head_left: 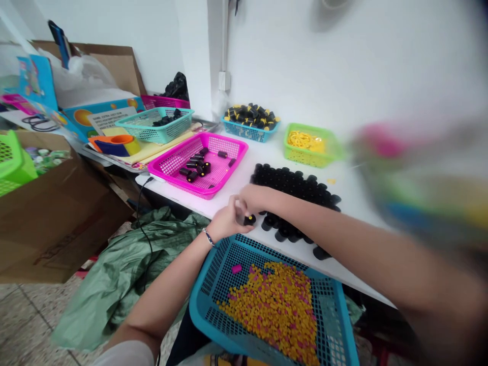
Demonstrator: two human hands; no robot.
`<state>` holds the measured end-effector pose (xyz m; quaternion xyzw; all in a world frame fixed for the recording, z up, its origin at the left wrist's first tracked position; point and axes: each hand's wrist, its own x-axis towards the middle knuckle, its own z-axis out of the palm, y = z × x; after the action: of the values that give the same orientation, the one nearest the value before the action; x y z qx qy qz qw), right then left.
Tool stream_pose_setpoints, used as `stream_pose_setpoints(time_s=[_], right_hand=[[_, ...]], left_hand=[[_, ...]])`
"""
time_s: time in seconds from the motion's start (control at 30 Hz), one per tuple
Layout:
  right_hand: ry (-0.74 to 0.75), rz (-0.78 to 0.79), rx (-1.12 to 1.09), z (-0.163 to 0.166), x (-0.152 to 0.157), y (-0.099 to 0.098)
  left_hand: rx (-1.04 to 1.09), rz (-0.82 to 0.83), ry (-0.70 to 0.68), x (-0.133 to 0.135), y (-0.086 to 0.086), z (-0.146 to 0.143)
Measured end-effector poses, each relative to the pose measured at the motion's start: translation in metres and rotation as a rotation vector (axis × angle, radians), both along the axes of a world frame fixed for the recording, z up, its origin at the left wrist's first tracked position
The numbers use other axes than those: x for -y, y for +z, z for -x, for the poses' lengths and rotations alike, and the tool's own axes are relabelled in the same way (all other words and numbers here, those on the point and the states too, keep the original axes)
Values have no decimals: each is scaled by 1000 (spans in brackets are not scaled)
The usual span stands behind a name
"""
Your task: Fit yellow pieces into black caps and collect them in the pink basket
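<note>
My left hand is closed around a small black cap with a yellow centre, at the near edge of the white table. My right hand meets it from the right, fingers curled and pinching at the same cap. Just beyond the hands stands a block of several black caps in rows. Below the hands a blue basket holds a heap of small yellow and pink pieces.
A pink basket with several black caps lies to the left. Blue, green and teal baskets stand at the back. Cardboard boxes and a green sheet lie on the floor at left. The right side is blurred.
</note>
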<state>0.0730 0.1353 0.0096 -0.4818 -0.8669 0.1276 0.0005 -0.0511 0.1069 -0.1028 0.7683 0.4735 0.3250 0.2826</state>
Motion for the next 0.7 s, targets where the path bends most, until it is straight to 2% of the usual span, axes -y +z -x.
stream_pose_setpoints(time_s=[0.1, 0.17, 0.23, 0.33, 0.4, 0.47, 0.53, 0.6, 0.67, 0.7], right_hand=[[-19, -89, -62, -20, 35, 19], [-24, -133, -203, -36, 71, 17], [-12, 48, -250, -52, 109, -5], [-86, 322, -110, -74, 154, -62], [-163, 443, 12, -87, 172, -101], [-204, 481, 92, -97, 185, -130], [-230, 484, 129, -103, 195, -146], [-255, 485, 134, -105, 202, -154], [-275, 501, 130, -106, 206, -158], [-279, 510, 127, -106, 208, -160]], left_hand=[[-55, -139, -52, 4, -3, 1], [-103, -257, -113, 9, -4, -1], [-129, -342, -150, 15, 0, -3], [-113, -398, -124, 19, 21, 1], [-76, -435, -13, 14, 45, 13], [-43, -484, 188, 2, 70, 29], [-62, -515, 360, -13, 89, 44], [-107, -587, 496, -21, 98, 49], [-130, -619, 485, -17, 96, 40], [-131, -590, 394, -11, 90, 31]])
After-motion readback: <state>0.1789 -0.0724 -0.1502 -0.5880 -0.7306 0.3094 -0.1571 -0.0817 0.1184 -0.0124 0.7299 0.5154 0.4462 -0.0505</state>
